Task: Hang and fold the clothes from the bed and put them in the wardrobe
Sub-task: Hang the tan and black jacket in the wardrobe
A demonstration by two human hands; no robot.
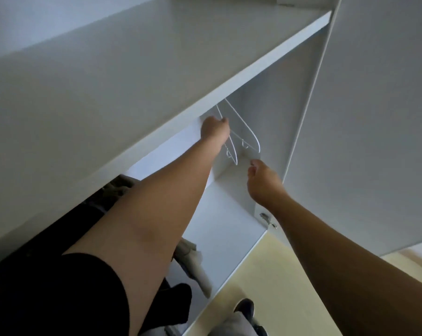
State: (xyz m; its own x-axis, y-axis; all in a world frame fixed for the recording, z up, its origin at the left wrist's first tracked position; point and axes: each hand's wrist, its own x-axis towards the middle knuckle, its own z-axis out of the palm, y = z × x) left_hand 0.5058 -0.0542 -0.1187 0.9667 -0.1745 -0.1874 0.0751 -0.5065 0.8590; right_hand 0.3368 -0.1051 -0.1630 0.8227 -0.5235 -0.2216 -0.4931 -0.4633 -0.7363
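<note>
Reaching into the wardrobe point(275, 100), the left hand point(214, 128) curls its fingers round the upper arm of the nearer white wire hanger point(233, 151), just under the shelf point(132, 81); the rail is hidden. The right hand point(263, 180) is loosely curled at the lower tip of the second hanger point(244, 127); whether it touches, I cannot tell. Both hangers look light, thin and springy, apt to swing and tangle, so a hold near the hook seems best. Some clothes point(193, 258) lie lower inside.

In the wardrobe point(156, 76), the left hand point(213, 129) grips the left hanger point(233, 151); the right hand point(263, 181) hovers under the right hanger point(244, 127).
</note>
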